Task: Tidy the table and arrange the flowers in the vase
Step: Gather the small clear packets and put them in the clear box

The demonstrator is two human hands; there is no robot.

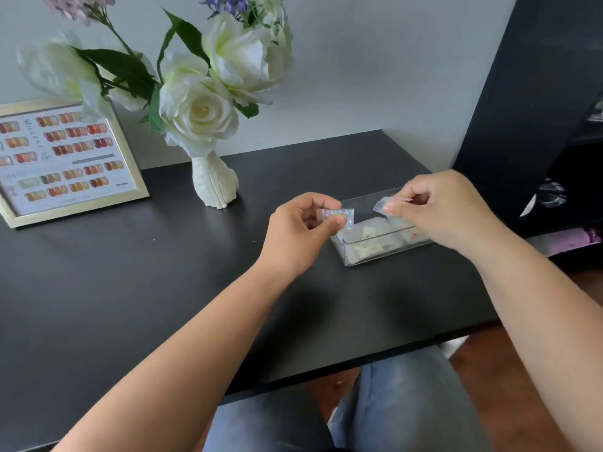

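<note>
A white hand-shaped vase (214, 182) stands upright on the black table (130, 272), holding white roses (199, 109) and other flowers. My left hand (303, 230) pinches a small holographic packet (342, 215) just left of a clear rectangular tray (365, 252). My right hand (437, 207) pinches a small clear packet (386, 203) above the tray. Several small packets lie inside the tray.
A gold-framed nail colour chart (65, 161) leans against the wall at the left. A tall black shelf unit (535, 93) stands at the right. The table's front edge runs above my knees in grey jeans (391, 402).
</note>
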